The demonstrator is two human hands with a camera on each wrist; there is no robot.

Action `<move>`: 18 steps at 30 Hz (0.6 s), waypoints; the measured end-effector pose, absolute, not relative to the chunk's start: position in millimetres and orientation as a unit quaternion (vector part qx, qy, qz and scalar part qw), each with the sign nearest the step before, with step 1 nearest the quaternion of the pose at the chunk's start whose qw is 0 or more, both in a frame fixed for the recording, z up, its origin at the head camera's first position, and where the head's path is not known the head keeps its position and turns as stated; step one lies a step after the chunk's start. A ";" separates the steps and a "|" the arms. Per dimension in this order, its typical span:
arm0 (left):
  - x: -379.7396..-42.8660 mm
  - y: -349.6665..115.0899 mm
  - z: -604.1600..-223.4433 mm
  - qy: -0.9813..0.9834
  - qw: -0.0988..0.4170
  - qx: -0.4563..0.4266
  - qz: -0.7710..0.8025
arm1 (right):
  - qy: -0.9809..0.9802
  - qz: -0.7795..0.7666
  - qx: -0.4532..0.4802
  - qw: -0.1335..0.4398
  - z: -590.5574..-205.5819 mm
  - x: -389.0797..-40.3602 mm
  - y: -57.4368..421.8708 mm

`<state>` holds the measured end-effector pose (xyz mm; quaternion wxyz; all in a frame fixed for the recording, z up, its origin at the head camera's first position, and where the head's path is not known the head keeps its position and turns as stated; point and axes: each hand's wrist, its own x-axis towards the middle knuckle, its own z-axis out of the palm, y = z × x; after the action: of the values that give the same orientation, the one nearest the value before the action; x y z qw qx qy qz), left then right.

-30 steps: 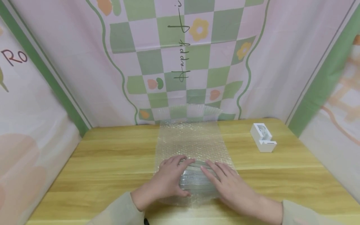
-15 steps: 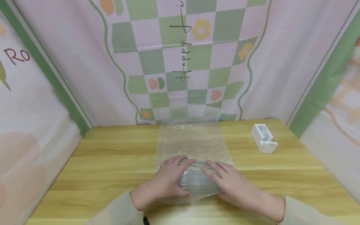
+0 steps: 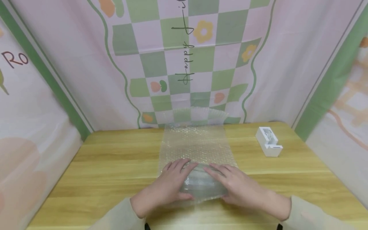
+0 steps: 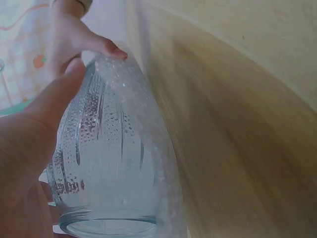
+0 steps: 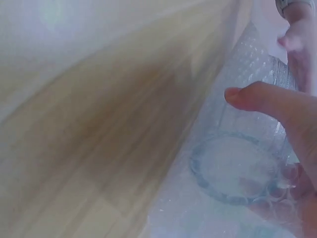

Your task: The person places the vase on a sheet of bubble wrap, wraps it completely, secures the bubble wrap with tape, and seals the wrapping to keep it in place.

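Observation:
A clear glass vase (image 3: 201,182) with ribs and raised dots lies on its side on a sheet of bubble wrap (image 3: 198,140). My left hand (image 3: 169,183) holds its left end, fingers over the far side and thumb along the near side. In the left wrist view the rim of the vase (image 4: 109,223) shows near that hand. At the other end my right hand (image 3: 237,183) grips vase and wrap together. Its thumb (image 5: 255,96) presses the wrap against the near side in the right wrist view, where the round end shows through the bubbles.
A white tape dispenser (image 3: 268,142) with a clear roll stands at the back right of the wooden table (image 3: 120,153). The far end of the wrap bends up against a checked green and white cloth (image 3: 198,64) behind the table.
The near edge of the bubble wrap has come up against the vase, first on the right. My right thumb has shifted to the near side, over the wrap. The left hand hardly moved.

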<state>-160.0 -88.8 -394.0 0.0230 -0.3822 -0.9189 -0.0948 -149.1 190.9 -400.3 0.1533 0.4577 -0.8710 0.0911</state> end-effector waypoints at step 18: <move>-142.4 -88.0 -406.2 -0.925 0.059 -0.376 -0.011 | -0.885 0.090 0.448 0.087 -388.6 -157.5 190.2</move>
<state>-142.4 -88.0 -406.2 0.0589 -0.3756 -0.9248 -0.0111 -157.5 190.2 -388.6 0.0865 0.4478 -0.8854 0.0903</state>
